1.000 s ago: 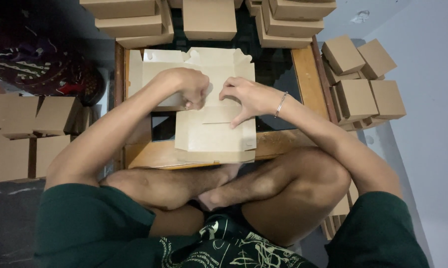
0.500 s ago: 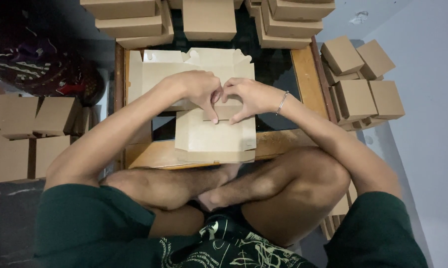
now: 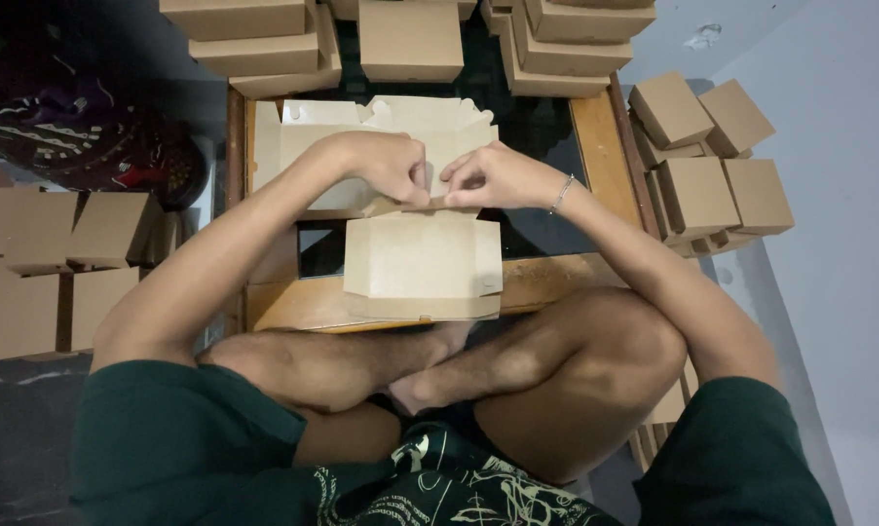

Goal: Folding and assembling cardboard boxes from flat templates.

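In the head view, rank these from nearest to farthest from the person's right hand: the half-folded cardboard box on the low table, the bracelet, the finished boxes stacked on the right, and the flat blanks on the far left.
1. Half-folded cardboard box: touching the right hand, just below the fingers.
2. Bracelet: on the same arm's wrist.
3. Finished boxes: to the right, past the table edge.
4. Flat blanks: far left.

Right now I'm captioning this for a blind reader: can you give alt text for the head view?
Both hands, left hand and right hand, pinch the far edge of a flat cardboard box on a low wooden table; folded boxes are stacked around.
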